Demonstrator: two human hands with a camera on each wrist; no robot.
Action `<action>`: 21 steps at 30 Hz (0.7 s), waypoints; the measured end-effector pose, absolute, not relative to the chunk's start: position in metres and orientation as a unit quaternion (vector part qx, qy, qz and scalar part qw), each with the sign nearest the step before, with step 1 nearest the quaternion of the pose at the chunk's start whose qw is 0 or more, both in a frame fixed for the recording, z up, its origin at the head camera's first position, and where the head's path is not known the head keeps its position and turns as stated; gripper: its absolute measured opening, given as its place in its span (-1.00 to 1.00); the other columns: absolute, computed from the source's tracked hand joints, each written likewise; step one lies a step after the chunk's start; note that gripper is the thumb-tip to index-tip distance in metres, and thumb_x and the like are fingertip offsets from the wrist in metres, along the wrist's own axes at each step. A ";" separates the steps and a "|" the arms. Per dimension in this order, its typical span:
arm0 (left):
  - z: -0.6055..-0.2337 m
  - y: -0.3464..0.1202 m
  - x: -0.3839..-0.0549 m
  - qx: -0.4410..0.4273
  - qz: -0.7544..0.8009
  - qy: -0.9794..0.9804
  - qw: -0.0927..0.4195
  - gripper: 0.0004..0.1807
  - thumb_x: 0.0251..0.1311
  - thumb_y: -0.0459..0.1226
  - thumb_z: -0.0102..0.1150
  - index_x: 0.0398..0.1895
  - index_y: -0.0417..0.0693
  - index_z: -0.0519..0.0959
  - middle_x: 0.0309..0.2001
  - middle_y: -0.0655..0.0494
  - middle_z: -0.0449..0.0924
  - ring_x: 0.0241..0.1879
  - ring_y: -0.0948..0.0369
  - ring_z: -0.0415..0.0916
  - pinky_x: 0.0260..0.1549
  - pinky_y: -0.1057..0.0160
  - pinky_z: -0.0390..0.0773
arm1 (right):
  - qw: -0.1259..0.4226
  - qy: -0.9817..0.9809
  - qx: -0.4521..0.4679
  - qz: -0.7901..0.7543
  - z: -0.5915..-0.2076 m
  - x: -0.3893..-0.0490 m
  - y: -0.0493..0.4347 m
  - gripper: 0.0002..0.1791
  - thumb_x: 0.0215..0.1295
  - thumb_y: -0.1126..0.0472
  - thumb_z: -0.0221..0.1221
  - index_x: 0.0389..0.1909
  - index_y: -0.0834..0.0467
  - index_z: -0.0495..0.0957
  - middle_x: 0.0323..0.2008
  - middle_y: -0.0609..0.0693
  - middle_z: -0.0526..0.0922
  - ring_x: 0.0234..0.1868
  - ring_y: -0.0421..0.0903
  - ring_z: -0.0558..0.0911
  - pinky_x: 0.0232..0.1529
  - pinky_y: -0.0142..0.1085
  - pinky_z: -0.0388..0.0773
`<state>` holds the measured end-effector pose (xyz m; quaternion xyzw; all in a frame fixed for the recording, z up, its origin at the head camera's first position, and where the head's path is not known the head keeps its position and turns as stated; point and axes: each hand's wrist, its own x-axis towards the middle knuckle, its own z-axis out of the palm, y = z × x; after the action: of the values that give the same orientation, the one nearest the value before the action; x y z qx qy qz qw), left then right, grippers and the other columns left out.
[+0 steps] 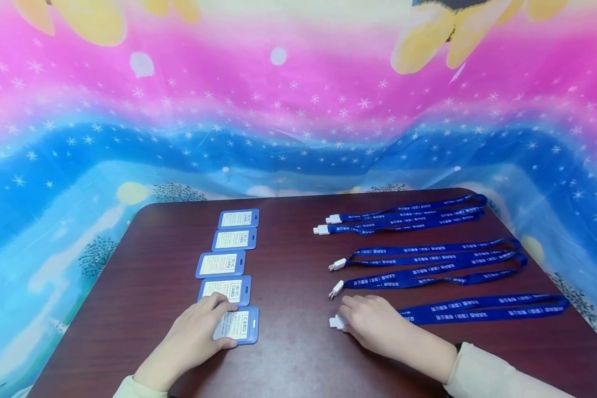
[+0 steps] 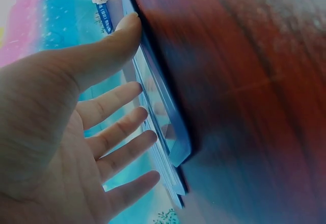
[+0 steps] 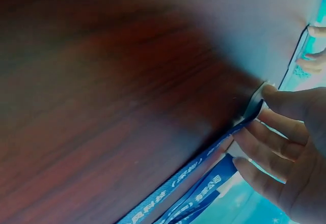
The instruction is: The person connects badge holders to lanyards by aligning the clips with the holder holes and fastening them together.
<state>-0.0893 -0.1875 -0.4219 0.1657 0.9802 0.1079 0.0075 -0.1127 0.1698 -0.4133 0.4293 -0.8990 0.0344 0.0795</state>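
In the head view, my left hand [image 1: 191,334] spans the nearest blue-framed ID card holder [image 1: 251,326], thumb by its near edge and fingers over its far edge. The left wrist view shows the thumb touching the holder's frame [image 2: 175,117], with the other fingers spread and fairly straight. At the white clip [image 1: 335,322] of the nearest blue lanyard [image 1: 487,309], my right hand [image 1: 378,326] pinches with thumb and fingertips. The strap [image 3: 191,170] trails away from these fingers in the right wrist view. Part of the clip is hidden by the hand.
Several more card holders [image 1: 221,264] run in a column up the left of the dark wooden table [image 1: 288,249]. Other blue lanyards [image 1: 428,258] lie lengthwise on the right, their white clips [image 1: 337,264] towards the middle. A patterned cloth [image 1: 298,110] hangs behind.
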 end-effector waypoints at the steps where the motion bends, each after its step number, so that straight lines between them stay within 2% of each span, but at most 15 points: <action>1: -0.422 -0.187 -0.089 0.165 0.109 0.980 0.009 -0.29 -0.22 0.03 0.62 0.06 -0.03 0.63 0.03 0.11 0.52 -0.03 0.12 0.50 0.03 -0.03 0.54 | 0.081 -0.898 0.431 0.033 -0.413 -0.113 0.168 -0.81 0.15 0.10 0.42 -0.32 0.09 0.65 -0.42 -0.12 0.57 -0.42 -0.18 0.58 -0.46 -0.32 0.54; 9: -0.423 -0.186 -0.090 0.168 0.119 0.979 0.013 -0.29 -0.20 0.04 0.61 0.06 -0.04 0.63 -0.01 0.12 0.48 -0.06 0.16 0.43 -0.04 0.06 0.55 | 0.090 -0.890 0.446 0.018 -0.412 -0.114 0.149 -0.81 0.16 0.10 0.40 -0.33 0.12 0.65 -0.37 -0.07 0.61 -0.39 -0.18 0.62 -0.51 -0.32 0.55; 21: -0.423 -0.186 -0.085 0.182 0.130 0.974 0.031 -0.28 -0.14 0.02 0.58 0.16 0.02 0.59 0.01 0.16 0.48 -0.06 0.20 0.41 -0.05 0.02 0.55 | 0.087 -0.883 0.461 -0.005 -0.415 -0.121 0.116 -0.81 0.19 0.06 0.37 -0.40 0.09 0.63 -0.49 -0.14 0.48 -0.47 -0.23 0.55 -0.57 -0.36 0.51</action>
<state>-0.0850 -0.1860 -0.4232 0.1818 0.9742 0.1299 0.0314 -0.1208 0.1163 -0.4154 0.4610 -0.8831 -0.0053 0.0870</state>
